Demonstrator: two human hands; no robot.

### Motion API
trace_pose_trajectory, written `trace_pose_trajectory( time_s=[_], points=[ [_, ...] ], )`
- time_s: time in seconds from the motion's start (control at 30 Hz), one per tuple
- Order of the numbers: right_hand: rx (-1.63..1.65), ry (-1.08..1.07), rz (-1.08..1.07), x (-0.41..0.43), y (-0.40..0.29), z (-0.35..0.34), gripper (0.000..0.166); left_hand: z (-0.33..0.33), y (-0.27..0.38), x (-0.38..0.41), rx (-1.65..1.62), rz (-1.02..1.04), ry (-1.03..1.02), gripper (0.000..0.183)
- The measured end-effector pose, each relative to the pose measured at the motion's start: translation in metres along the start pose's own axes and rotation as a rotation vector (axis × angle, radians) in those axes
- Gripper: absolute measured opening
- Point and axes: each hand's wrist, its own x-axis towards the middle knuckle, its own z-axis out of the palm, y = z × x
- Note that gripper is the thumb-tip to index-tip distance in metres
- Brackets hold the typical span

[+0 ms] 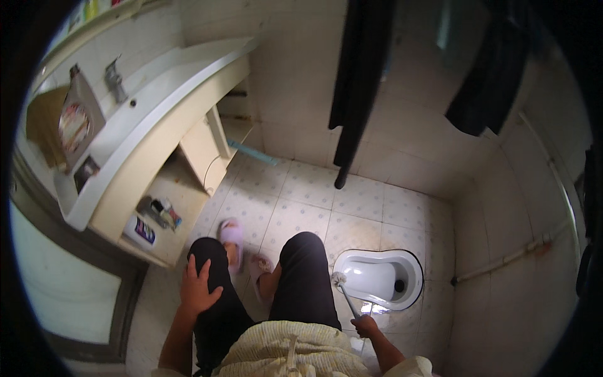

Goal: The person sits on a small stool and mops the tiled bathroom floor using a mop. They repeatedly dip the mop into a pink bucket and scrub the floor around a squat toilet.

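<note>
My right hand (pixel 365 326) grips the grey handle of a toilet brush (pixel 347 299). The brush's pale bristle head (pixel 338 279) is at the left rim of a white squat toilet (pixel 367 278) set in the floor; whether it touches the porcelain or the tile beside it, I cannot tell. A dark drain hole (pixel 399 285) shows at the bowl's right end. My left hand (pixel 198 288) rests on my left knee with fingers spread, holding nothing. Both knees are bent, in dark trousers (pixel 301 278), with pink slippers (pixel 231 235) on my feet.
To the left, a white sink (pixel 155 89) with a faucet (pixel 115 80) tops an open cabinet (pixel 188 207) holding a white bottle (pixel 140 232). A large jug (pixel 77 118) stands by the basin. Dark garments (pixel 360 85) hang ahead. A pipe (pixel 504 261) runs along the right wall.
</note>
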Motion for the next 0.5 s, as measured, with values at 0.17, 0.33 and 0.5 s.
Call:
trace_pose_trajectory(
  time_s=[0.17,0.33,0.5],
  points=[
    [-0.346,-0.039,-0.125,-0.001,-0.002,0.006,0.013,-0.017,0.006,0.008,-0.032,0.054,0.012,0.071],
    [0.4,0.288,0.346,-0.027,-0.012,-0.013,0.037,0.013,0.01,0.02,-0.092,0.08,-0.05,0.072],
    [0.311,0.704,0.068,-0.06,-0.065,-0.09,0.03,0.029,-0.033,-0.006,0.173,0.055,-0.046,0.066]
  ],
)
